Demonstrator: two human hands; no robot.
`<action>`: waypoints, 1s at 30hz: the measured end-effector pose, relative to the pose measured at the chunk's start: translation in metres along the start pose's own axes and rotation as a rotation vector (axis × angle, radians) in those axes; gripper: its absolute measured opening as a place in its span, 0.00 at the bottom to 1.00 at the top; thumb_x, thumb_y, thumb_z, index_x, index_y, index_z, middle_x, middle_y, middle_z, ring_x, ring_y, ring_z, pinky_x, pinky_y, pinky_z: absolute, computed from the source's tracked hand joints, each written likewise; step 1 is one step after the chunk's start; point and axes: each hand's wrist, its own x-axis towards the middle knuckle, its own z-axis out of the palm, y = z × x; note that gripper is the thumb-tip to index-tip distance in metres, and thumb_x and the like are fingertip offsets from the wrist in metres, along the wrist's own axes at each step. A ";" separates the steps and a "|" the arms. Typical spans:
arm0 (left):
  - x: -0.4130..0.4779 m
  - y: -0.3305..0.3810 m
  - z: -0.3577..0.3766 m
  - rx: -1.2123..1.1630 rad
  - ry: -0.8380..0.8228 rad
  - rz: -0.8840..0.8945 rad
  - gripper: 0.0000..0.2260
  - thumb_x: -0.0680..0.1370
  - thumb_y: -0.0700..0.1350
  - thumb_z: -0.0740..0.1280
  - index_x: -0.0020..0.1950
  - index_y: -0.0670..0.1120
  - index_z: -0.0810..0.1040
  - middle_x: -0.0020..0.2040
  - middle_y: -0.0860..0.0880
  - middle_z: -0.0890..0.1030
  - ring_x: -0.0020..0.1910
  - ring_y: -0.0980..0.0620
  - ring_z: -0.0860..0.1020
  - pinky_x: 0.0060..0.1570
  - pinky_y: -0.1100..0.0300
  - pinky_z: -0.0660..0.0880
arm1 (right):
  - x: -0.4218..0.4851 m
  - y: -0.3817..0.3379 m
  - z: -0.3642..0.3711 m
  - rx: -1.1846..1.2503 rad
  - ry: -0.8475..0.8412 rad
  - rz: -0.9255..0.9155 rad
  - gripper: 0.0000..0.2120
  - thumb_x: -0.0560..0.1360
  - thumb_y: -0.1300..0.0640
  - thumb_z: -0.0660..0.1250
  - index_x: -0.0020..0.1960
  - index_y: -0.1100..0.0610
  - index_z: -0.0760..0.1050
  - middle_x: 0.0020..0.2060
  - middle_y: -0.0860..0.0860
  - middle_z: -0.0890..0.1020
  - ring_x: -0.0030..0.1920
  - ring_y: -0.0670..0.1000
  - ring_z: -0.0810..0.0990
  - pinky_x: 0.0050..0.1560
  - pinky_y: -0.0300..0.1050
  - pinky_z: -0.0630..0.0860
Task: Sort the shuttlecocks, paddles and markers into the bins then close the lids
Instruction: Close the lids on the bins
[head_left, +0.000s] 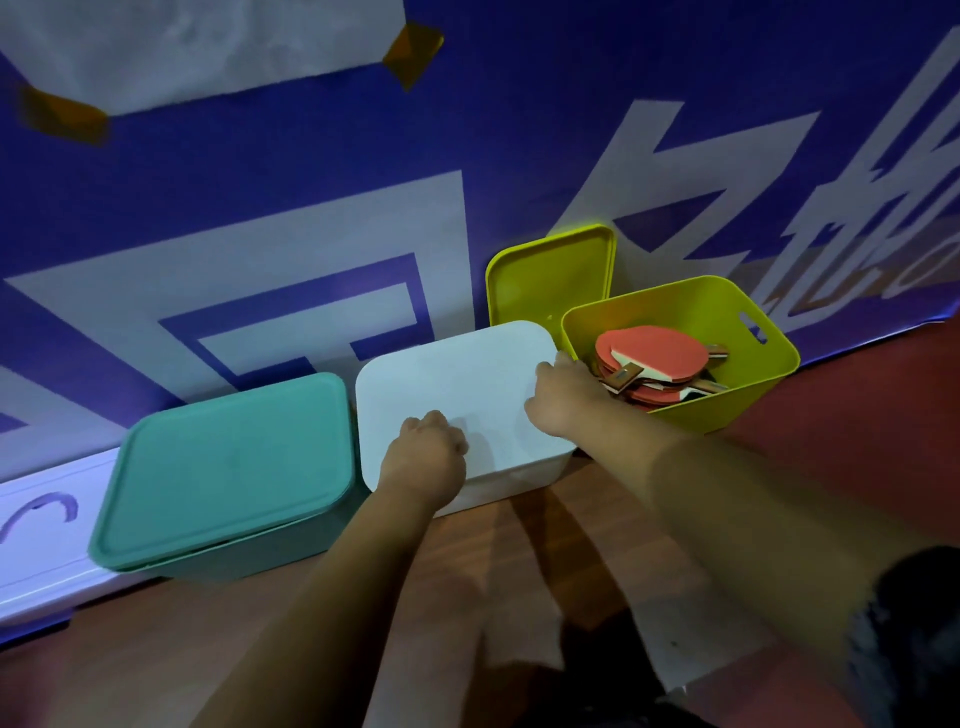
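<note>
Three storage bins are sitting in a row on a wooden floor (493, 597) against a blue banner (260, 182), seen from above by the person working. At the left, a teal bin (249, 561) is wearing its teal lid (228, 467), which is lying flat and looks fully seated.

In the middle, the white lid (457, 374) is resting on the white bin (519, 480), and both hands are on it. The left hand (423, 454) is bearing down on the near part of the lid with its fingers curled into a loose fist, holding nothing. The right hand (563, 397) is curling round the lid's right edge and seems to be gripping it. To seat this lid well, the person is probably needing to press each corner in turn until the rim is sitting level all round.

At the right, the yellow-green bin (727, 400) is standing open with red-faced paddles (654, 353) stacked inside, while its yellow-green lid (545, 280) is leaning upright against the banner just behind it.

Counting: three bins, three lids with two on and one off, and at least three paddles, the stack hiding the exact number. No shuttlecocks or markers are showing; they are presumably inside the covered bins
</note>
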 end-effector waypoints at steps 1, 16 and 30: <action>0.000 0.003 0.002 -0.039 0.014 -0.047 0.09 0.80 0.40 0.62 0.52 0.47 0.83 0.52 0.48 0.79 0.49 0.49 0.76 0.52 0.52 0.81 | 0.007 0.001 0.001 0.035 0.019 -0.005 0.20 0.81 0.51 0.62 0.70 0.58 0.72 0.75 0.57 0.65 0.71 0.62 0.69 0.66 0.57 0.73; 0.020 0.064 -0.004 -0.135 0.017 -0.404 0.18 0.76 0.40 0.65 0.66 0.47 0.78 0.61 0.49 0.78 0.58 0.45 0.77 0.56 0.52 0.78 | 0.082 0.044 -0.008 -0.017 -0.013 -0.316 0.30 0.81 0.48 0.62 0.80 0.58 0.63 0.85 0.55 0.53 0.80 0.60 0.61 0.75 0.53 0.66; 0.106 0.135 -0.069 -0.205 0.184 -0.332 0.20 0.82 0.46 0.67 0.74 0.44 0.74 0.71 0.43 0.75 0.66 0.42 0.77 0.64 0.49 0.75 | 0.116 0.102 -0.097 0.587 0.346 -0.160 0.18 0.76 0.57 0.73 0.63 0.59 0.73 0.65 0.58 0.74 0.59 0.60 0.79 0.57 0.49 0.75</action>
